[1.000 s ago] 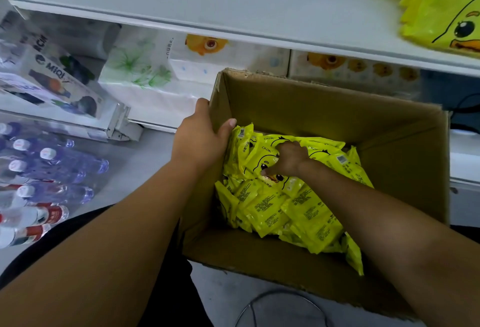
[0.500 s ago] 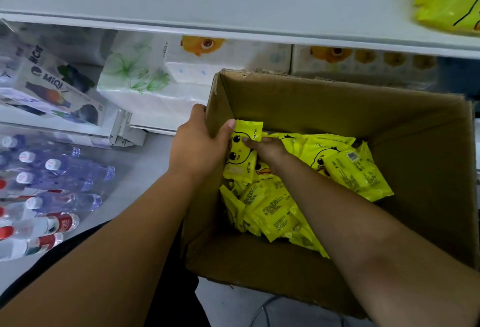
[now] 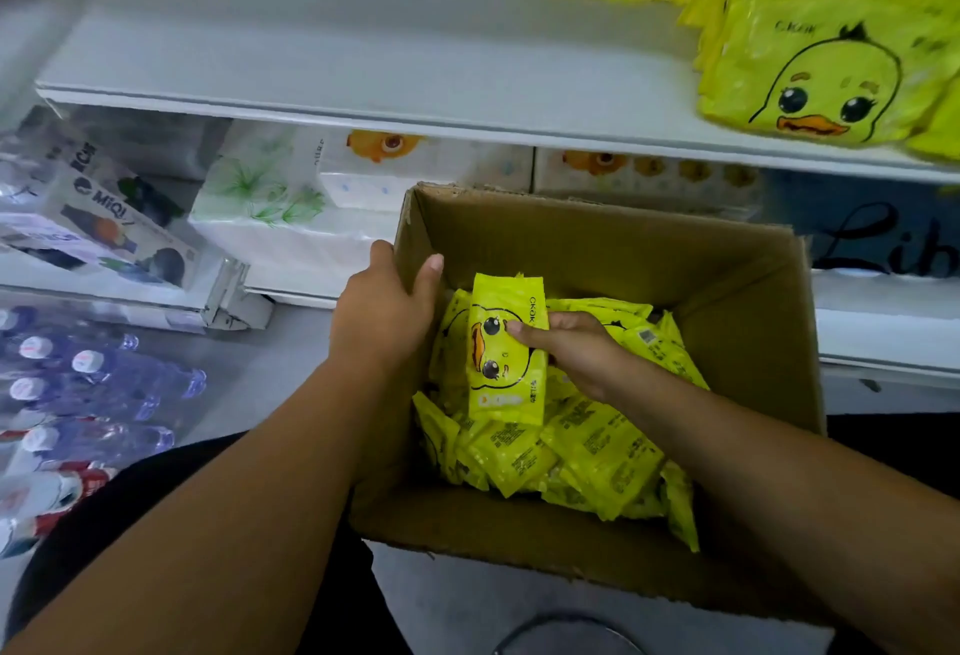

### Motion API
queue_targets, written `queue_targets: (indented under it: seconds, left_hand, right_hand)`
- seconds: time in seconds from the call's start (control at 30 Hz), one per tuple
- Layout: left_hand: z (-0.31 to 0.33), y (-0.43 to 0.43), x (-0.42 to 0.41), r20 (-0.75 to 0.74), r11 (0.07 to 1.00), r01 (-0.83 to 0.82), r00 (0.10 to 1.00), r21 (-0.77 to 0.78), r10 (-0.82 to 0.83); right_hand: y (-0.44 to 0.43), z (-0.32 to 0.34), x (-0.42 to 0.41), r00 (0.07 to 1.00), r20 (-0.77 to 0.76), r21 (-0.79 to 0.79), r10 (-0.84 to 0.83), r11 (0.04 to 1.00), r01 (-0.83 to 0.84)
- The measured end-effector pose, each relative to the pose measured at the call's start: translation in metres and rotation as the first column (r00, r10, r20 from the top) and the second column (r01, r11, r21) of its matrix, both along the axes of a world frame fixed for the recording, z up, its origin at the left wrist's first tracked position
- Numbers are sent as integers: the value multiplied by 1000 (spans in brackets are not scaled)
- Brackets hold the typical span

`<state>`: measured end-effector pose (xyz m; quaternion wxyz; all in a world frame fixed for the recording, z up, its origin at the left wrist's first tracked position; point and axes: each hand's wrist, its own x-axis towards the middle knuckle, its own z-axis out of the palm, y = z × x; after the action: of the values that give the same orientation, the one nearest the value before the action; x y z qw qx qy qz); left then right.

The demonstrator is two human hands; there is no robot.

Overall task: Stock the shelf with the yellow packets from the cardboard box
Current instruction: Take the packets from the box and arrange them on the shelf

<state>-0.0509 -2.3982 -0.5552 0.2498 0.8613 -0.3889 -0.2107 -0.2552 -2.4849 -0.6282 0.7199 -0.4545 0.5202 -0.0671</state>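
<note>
Far left of frame: shrink-wrapped water bottles [image 3: 98,384] on the floor, MiQi cartons [image 3: 104,228] above them, white tissue packs [image 3: 270,207] on the low level just right of those. None in play.

Left of centre: left hand [image 3: 387,311] grips the left wall of the cardboard box [image 3: 623,259], thumb inside the rim and fingers outside. Looks like a steadying hold.

Centre: one duck-print packet [image 3: 506,347] is held clear of the heap, just right of the left hand and near the box's left wall. Its long axis runs top-to-bottom in frame, top end pointing at the shelf, printed face to camera. Right hand [image 3: 576,347] holds it from its right edge, fingers curled over the front face. The thumb is hidden behind, so the exact pinch can't be told. The right hand is the one on it; the left is close but busy with the box.

Below and right: loose yellow packets [image 3: 597,451] are piled in the box bottom, plenty left. Task judged early to mid.

Top of frame: on the white shelf [image 3: 337,56], a bare stretch lies up and left of the held packet. Stocked duck packs [image 3: 821,82] sit upper right. Coming move, judged: lift up-frame out of the box and onto the shelf, with the packet clearing the far box wall.
</note>
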Motion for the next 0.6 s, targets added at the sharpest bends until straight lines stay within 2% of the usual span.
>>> queue_targets:
  seconds: [0.1, 0.17, 0.23, 0.27, 0.3, 0.33, 0.37, 0.4, 0.43, 0.47, 0.5, 0.53, 0.6]
  left_hand:
    - [7, 5, -12, 98, 999, -25, 995, -44, 29]
    - [14, 9, -20, 224, 983, 54, 974, -175, -14]
    - [22, 7, -31, 287, 920, 162, 956, -357, -57]
    - [29, 4, -39, 222, 882, 174, 972, -438, -81]
    - [37, 1, -49, 74, 857, 142, 990, -496, -121]
    - [51, -2, -61, -150, 854, 67, 975, -515, -167]
    - [67, -3, -73, -407, 870, -26, 891, -493, -203]
    - [81, -4, -83, -635, 892, -99, 736, -442, -233]
    - [93, -4, -90, -802, 917, -138, 545, -375, -246]
    - [102, -5, -94, -889, 934, -145, 381, -327, -252]
    - [108, -6, -97, -917, 940, -119, 289, -320, -275]
    - [113, -7, -100, -920, 938, -84, 242, -337, -309]
    - [118, -14, -102, -904, 925, -19, 225, -378, -365]
  right_hand:
    - [2, 46, -24, 993, 21, -65, 117, 991, -115]
    - [-1, 80, -38, 988, 59, -90, 140, 987, -135]
    - [-4, 112, -50, 983, 113, -99, 141, 987, -130]
    - [-6, 128, -55, 980, 141, -107, 140, 986, -126]
    - [-8, 143, -61, 976, 168, -120, 137, 986, -118]
    - [-9, 157, -66, 972, 196, -130, 128, 986, -104]
    - [-10, 170, -71, 967, 229, -134, 116, 987, -87]
    - [-11, 180, -75, 961, 257, -138, 103, 988, -69]
    - [-11, 187, -79, 957, 275, -146, 88, 988, -49]
    - [-11, 192, -82, 957, 280, -157, 74, 987, -31]
    - [-11, 195, -85, 957, 285, -167, 60, 986, -12]
    - [-13, 196, -87, 957, 287, -174, 49, 985, 1]
    - [-17, 199, -87, 961, 272, -184, 45, 983, 6]
